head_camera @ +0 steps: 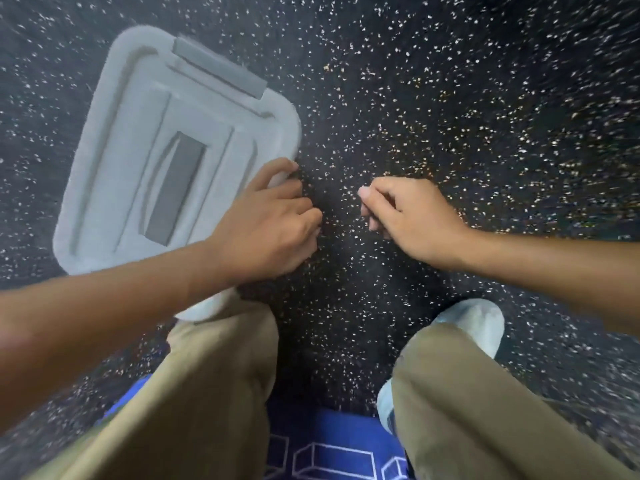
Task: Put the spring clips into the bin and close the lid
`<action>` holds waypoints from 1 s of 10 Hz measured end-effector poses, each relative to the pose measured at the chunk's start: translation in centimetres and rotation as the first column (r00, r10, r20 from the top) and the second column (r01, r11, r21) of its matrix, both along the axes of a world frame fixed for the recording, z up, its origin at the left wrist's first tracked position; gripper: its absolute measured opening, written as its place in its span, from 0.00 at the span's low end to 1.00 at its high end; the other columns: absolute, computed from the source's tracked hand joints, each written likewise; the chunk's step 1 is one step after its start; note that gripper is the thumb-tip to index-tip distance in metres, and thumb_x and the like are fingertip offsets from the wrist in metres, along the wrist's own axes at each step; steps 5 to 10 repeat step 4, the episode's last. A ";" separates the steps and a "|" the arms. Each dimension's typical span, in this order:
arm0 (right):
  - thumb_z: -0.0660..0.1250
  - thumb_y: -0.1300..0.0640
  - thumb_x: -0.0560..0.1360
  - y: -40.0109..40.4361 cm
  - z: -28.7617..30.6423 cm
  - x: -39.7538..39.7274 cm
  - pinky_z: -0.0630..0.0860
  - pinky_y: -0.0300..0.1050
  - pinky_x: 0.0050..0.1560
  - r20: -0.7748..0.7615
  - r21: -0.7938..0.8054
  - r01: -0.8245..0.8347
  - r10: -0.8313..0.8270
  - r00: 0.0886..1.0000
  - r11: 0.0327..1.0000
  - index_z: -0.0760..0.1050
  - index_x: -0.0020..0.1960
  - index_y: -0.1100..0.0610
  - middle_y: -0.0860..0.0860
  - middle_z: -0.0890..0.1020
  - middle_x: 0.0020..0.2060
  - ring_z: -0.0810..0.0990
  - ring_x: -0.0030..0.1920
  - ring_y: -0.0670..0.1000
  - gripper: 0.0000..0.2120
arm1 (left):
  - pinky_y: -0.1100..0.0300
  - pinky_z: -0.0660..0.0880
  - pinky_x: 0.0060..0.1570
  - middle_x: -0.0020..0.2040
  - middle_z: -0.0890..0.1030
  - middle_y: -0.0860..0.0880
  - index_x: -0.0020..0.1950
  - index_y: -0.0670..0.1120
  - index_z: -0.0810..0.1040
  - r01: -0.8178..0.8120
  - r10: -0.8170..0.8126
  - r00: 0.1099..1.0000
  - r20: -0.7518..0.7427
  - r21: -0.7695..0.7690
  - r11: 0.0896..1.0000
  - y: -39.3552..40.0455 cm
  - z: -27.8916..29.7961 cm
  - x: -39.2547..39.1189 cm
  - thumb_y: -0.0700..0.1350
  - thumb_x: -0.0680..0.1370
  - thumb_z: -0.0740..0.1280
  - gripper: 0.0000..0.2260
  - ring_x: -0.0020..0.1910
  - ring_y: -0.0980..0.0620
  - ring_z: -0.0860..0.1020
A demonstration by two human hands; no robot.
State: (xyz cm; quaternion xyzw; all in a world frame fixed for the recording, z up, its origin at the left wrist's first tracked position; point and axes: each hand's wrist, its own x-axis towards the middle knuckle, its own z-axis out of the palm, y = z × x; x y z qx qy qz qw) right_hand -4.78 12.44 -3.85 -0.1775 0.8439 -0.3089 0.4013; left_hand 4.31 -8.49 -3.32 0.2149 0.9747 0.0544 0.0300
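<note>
- The bin (145,161) sits on the dark speckled floor (450,116), ahead and to the person's left, with its pale lid (114,140) lying flat over the top; it looks shut, though blur hides whether the rim is seated all round.
- A grey latch (218,67) shows at the far edge, and a grey rectangle, probably a handle recess, runs down the lid's middle.
- The left hand (263,230) rests at the lid's near right corner, fingers (280,168) curled over the edge and touching it; whether they press, lift or merely rest there I cannot tell.
- The right hand (412,220) hovers over bare floor just beside the left, apart from the bin, fingers (365,192) bunched loosely together; nothing shows between them, but the palm side is hidden.
- No spring clips are visible on the floor or in either hand, so they are probably inside the bin, out of sight.
- Judged risks from here:
- 1 corner may stay unseated if pressure lands only on the near right, leaving the far latch proud.
- Pushing on a corner could tip or skid the bin on the floor.
- The knee (221,341) touching or overlapping the near edge could nudge it.
- Fingers hooked under the rim could get pinched, or pop the lid up.
</note>
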 end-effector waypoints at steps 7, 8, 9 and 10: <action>0.53 0.47 0.85 7.3 8.2 1.3 0.72 0.50 0.39 -0.030 0.426 -0.203 0.238 0.971 0.882 0.74 0.52 0.54 0.51 0.82 0.44 0.78 0.42 0.57 0.14 | 0.46 0.37 0.75 0.33 0.82 0.51 0.38 0.45 0.81 0.032 0.147 0.707 0.691 -0.239 0.971 1.9 5.7 -2.0 0.51 0.81 0.58 0.18 0.45 0.47 0.81; 0.53 0.47 0.85 7.3 8.2 1.3 0.72 0.50 0.39 -0.030 0.426 -0.203 0.238 0.971 0.882 0.74 0.52 0.54 0.51 0.82 0.44 0.78 0.42 0.57 0.14 | 0.46 0.37 0.75 0.33 0.82 0.51 0.38 0.45 0.81 0.032 0.147 0.707 0.691 -0.239 0.971 1.9 5.7 -2.0 0.51 0.81 0.58 0.18 0.45 0.47 0.81; 0.53 0.47 0.85 7.3 8.2 1.3 0.72 0.50 0.39 -0.030 0.426 -0.203 0.238 0.971 0.882 0.74 0.52 0.54 0.51 0.82 0.44 0.78 0.42 0.57 0.14 | 0.46 0.37 0.75 0.33 0.82 0.51 0.38 0.45 0.81 0.032 0.147 0.707 0.691 -0.239 0.971 1.9 5.7 -2.0 0.51 0.81 0.58 0.18 0.45 0.47 0.81; 0.53 0.47 0.85 7.3 8.2 1.3 0.72 0.50 0.39 -0.030 0.426 -0.203 0.238 0.971 0.882 0.74 0.52 0.54 0.51 0.82 0.44 0.78 0.42 0.57 0.14 | 0.46 0.37 0.75 0.33 0.82 0.51 0.38 0.45 0.81 0.032 0.147 0.707 0.691 -0.239 0.971 1.9 5.7 -2.0 0.51 0.81 0.58 0.18 0.45 0.47 0.81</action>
